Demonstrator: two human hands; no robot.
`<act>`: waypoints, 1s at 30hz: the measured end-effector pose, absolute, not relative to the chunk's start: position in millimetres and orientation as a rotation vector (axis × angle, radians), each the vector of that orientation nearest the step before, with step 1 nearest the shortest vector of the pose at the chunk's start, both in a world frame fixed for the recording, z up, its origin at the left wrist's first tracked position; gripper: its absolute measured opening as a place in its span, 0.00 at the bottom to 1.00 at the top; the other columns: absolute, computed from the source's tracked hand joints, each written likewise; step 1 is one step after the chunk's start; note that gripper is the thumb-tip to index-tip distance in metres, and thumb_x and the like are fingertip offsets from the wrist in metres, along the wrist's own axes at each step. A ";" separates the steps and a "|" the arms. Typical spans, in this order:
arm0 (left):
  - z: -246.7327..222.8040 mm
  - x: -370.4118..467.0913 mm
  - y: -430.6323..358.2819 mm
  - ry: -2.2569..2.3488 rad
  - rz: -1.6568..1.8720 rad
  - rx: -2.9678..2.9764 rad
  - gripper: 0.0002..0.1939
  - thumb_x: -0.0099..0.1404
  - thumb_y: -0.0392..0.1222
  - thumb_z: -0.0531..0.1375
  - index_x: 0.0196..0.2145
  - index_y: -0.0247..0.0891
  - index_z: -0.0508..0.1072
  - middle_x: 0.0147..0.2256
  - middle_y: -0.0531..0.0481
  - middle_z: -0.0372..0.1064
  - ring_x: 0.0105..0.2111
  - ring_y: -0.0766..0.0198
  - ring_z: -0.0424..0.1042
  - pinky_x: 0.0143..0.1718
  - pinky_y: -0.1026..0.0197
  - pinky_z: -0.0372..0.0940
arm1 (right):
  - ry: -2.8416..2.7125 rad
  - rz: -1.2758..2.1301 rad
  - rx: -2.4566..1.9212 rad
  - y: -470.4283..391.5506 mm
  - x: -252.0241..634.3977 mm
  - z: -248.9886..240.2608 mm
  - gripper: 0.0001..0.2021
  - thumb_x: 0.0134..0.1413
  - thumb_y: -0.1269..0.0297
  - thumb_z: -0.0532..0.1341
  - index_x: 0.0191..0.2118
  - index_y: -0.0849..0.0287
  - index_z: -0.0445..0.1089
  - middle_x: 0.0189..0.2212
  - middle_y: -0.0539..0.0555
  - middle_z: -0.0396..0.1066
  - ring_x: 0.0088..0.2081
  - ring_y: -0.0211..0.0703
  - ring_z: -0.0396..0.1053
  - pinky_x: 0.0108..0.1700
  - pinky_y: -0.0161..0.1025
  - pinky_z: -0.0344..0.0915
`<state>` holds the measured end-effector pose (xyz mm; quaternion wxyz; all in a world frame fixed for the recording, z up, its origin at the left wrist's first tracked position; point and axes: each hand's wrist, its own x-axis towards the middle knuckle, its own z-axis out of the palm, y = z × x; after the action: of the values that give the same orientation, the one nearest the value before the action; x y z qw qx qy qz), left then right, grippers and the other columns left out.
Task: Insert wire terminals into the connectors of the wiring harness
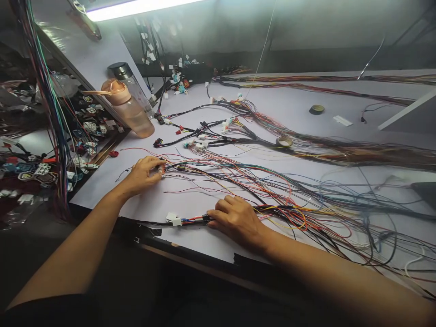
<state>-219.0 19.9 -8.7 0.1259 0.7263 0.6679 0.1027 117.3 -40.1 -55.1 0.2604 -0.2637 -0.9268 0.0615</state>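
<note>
One hand, the left hand (143,176), is grasping a small plug (162,170) toward the worktop's (143,204) left edge, apparently to keep its wires in line; the right hand (235,219) is pinching taped wires (205,218) near the front edge, seemingly steadying them beside a white plug (174,220). Loose wires (272,171) are trailing toward the right edge, probably leaving the plug ends reachable.
</note>
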 end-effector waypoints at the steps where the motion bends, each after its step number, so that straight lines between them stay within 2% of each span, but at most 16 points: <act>1: -8.4 -222.1 20.9 1.917 0.305 2.102 0.23 0.58 0.50 0.56 0.50 0.43 0.72 0.51 0.45 0.66 0.53 0.51 0.62 0.57 0.47 0.54 | -2.509 0.166 -0.714 -40.2 117.2 -55.1 0.10 0.61 0.56 0.62 0.41 0.56 0.74 0.31 0.52 0.70 0.34 0.42 0.61 0.34 0.41 0.51; 5: -7.1 -231.5 24.9 1.821 0.265 2.087 0.24 0.59 0.54 0.58 0.52 0.46 0.72 0.51 0.46 0.66 0.54 0.53 0.62 0.58 0.49 0.54 | -2.496 0.172 -0.717 -40.3 116.7 -54.4 0.10 0.60 0.55 0.63 0.40 0.56 0.73 0.31 0.51 0.70 0.33 0.42 0.61 0.34 0.41 0.51; 10: -4.5 -232.9 29.5 1.819 0.250 2.164 0.18 0.58 0.53 0.61 0.45 0.46 0.75 0.48 0.47 0.69 0.53 0.51 0.62 0.60 0.42 0.47 | -2.482 0.187 -0.715 -40.8 116.5 -54.1 0.10 0.60 0.56 0.63 0.40 0.57 0.73 0.31 0.51 0.70 0.33 0.41 0.61 0.35 0.40 0.51; 13: 0.5 -229.8 28.0 1.681 0.601 2.083 0.17 0.56 0.50 0.65 0.43 0.44 0.76 0.44 0.46 0.71 0.50 0.52 0.66 0.59 0.44 0.51 | -2.467 0.190 -0.708 -40.6 116.2 -54.8 0.10 0.60 0.56 0.63 0.39 0.57 0.73 0.30 0.51 0.70 0.33 0.41 0.60 0.34 0.40 0.50; 17: 11.7 -213.6 27.1 1.386 1.180 1.690 0.29 0.54 0.43 0.69 0.53 0.44 0.71 0.44 0.47 0.71 0.46 0.59 0.69 0.52 0.55 0.63 | -2.444 0.208 -0.712 -40.0 115.0 -56.3 0.10 0.58 0.56 0.65 0.39 0.56 0.73 0.30 0.50 0.70 0.32 0.41 0.60 0.34 0.40 0.50; 19: 17.4 -197.1 31.7 1.194 1.439 1.456 0.31 0.53 0.40 0.70 0.55 0.45 0.70 0.43 0.48 0.71 0.45 0.63 0.70 0.50 0.60 0.65 | -2.432 0.208 -0.721 -40.2 113.7 -58.3 0.10 0.56 0.56 0.66 0.40 0.55 0.73 0.30 0.50 0.70 0.32 0.41 0.60 0.34 0.40 0.50; 21: 22.2 -176.7 39.9 0.976 1.644 1.206 0.29 0.50 0.39 0.72 0.51 0.43 0.73 0.43 0.48 0.72 0.44 0.64 0.72 0.50 0.61 0.67 | -2.419 0.198 -0.729 -40.6 112.0 -61.4 0.11 0.55 0.56 0.67 0.40 0.55 0.72 0.30 0.50 0.70 0.32 0.41 0.60 0.34 0.40 0.50; 24: 26.2 -146.7 54.3 0.759 1.805 0.921 0.22 0.51 0.42 0.72 0.44 0.41 0.76 0.43 0.48 0.74 0.42 0.64 0.73 0.50 0.61 0.69 | -2.404 0.185 -0.735 -41.4 109.7 -65.8 0.12 0.53 0.55 0.68 0.40 0.53 0.72 0.30 0.49 0.70 0.33 0.41 0.61 0.34 0.40 0.50; 27: 24.7 -127.3 64.7 0.654 1.857 0.677 0.15 0.57 0.45 0.69 0.40 0.37 0.76 0.42 0.47 0.75 0.41 0.65 0.75 0.49 0.62 0.69 | -2.384 0.177 -0.731 -41.4 108.2 -66.2 0.12 0.53 0.54 0.69 0.39 0.54 0.72 0.29 0.49 0.70 0.32 0.41 0.60 0.33 0.39 0.50; 30: 18.5 -122.5 68.9 0.637 1.848 0.524 0.13 0.64 0.48 0.62 0.39 0.34 0.75 0.41 0.44 0.76 0.38 0.65 0.76 0.47 0.62 0.71 | -2.371 0.171 -0.724 -40.1 107.7 -64.2 0.12 0.53 0.54 0.69 0.39 0.54 0.72 0.28 0.48 0.69 0.31 0.40 0.60 0.32 0.39 0.50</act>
<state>-122.5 68.9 18.5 0.5301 0.2195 0.2668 0.7743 107.7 -40.1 -64.2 0.3223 -0.2756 -0.9033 0.0653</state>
